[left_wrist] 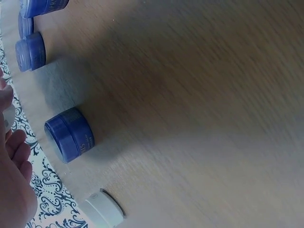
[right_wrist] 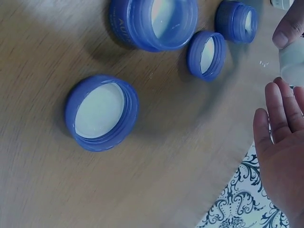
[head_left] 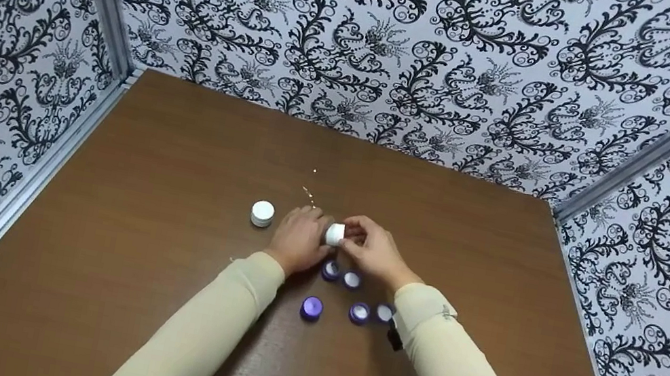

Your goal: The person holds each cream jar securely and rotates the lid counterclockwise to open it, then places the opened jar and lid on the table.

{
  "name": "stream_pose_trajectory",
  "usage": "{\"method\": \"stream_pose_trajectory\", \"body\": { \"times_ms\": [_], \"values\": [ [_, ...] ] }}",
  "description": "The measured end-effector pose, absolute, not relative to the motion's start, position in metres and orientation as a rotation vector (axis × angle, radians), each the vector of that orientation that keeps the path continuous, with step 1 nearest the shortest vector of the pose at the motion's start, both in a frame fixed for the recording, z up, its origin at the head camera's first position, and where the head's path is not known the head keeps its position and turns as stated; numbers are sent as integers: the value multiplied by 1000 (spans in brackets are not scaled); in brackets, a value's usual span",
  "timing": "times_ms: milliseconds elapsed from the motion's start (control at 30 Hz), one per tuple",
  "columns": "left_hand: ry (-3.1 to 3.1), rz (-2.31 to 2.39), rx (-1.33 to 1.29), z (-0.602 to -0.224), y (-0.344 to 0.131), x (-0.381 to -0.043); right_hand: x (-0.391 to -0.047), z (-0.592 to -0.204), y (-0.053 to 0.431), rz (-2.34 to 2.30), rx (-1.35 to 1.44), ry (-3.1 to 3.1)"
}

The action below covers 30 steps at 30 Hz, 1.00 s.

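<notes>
Above the table, a small white jar (head_left: 334, 234) is held between both hands. My left hand (head_left: 300, 239) grips it from the left, with the left thumb (right_wrist: 286, 34) pressed on its side in the right wrist view. From the right, my right hand (head_left: 375, 250) has its thumb and fingertips around the jar's near end. The other right fingers (right_wrist: 264, 135) are fairly straight and spread. The right thumb is out of the right wrist view. In the left wrist view only part of the white jar (left_wrist: 8, 116) shows, beside curled left fingers (left_wrist: 20, 149).
Another white jar (head_left: 262, 214) stands left of my left hand. Nearer me are two open purple jars (head_left: 331, 271) with whitish insides, two upturned purple lids (head_left: 352, 280) and one closed purple jar (head_left: 311, 309). Small white bits (head_left: 310, 194) lie beyond the hands. Patterned walls enclose the table.
</notes>
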<state>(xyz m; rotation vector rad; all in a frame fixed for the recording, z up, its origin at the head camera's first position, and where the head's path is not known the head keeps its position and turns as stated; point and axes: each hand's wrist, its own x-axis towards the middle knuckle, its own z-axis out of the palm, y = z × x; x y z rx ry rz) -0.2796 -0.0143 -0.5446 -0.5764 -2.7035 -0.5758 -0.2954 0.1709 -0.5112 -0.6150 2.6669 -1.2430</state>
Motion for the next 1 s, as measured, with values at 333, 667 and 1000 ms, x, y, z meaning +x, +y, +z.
{"method": "stream_pose_trajectory", "body": {
  "times_ms": [333, 667, 1000],
  "values": [
    [-2701, -552, -589, -543, -13, -282, -293, -507, 169, -1157, -581, 2742],
    [-2709, -545, -598, -544, -14, -282, -295, -508, 169, -1232, -604, 2666],
    [-2739, -545, -603, -545, -15, -281, -295, -509, 170, -1213, -596, 2666]
  ]
}}
